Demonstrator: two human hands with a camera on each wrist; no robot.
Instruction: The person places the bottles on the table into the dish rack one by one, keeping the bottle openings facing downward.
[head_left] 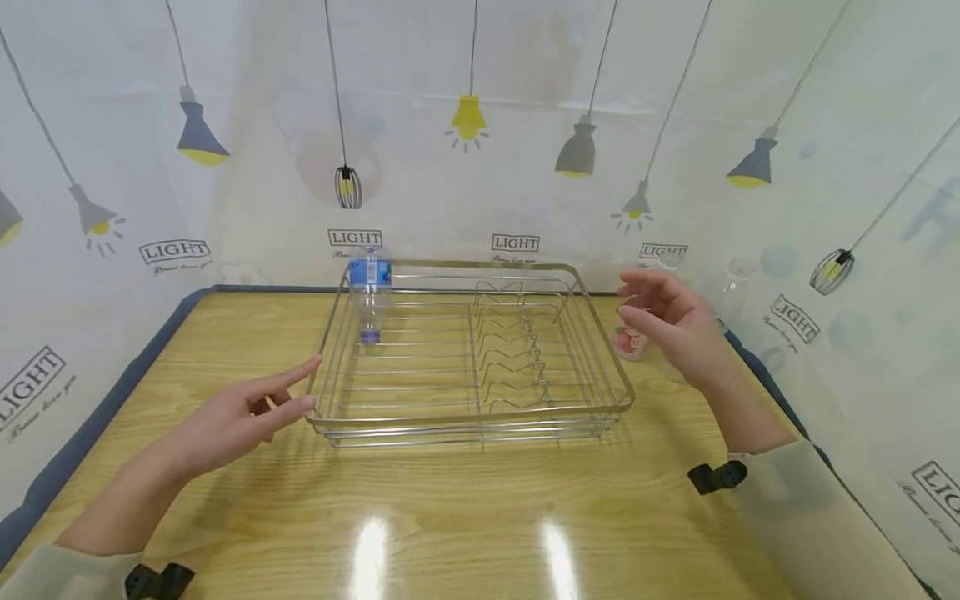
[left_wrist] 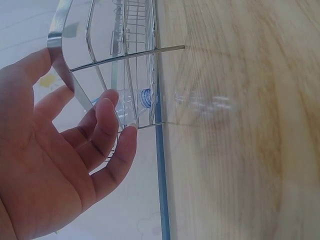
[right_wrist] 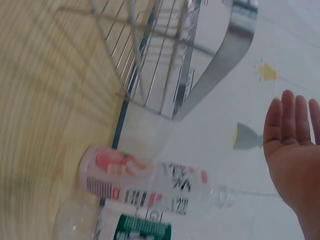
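Note:
A silver wire dish rack [head_left: 450, 421] stands on the wooden table. My left hand [head_left: 236, 417] is at its left side, thumb and index fingertip right at the rim; in the left wrist view the other fingers bend loosely beside the wires. Inside the rack's back left corner a clear plastic bottle [head_left: 371, 275] with a blue label stands cap down, its blue cap [left_wrist: 147, 98] low between the wires. To the right of the rack, my right hand [head_left: 671, 325] is raised with nothing in it, partly hiding a pink-labelled bottle [right_wrist: 135, 175] in the head view.
Beside the pink-labelled bottle is a green-labelled clear bottle [right_wrist: 142, 229]. Another clear bottle [head_left: 737, 292] shows at the back right. A row of zigzag wire dividers [head_left: 513, 350] runs through the rack. Lamp-printed sheeting [head_left: 420, 108] encloses the table [head_left: 465, 517] at the back and sides.

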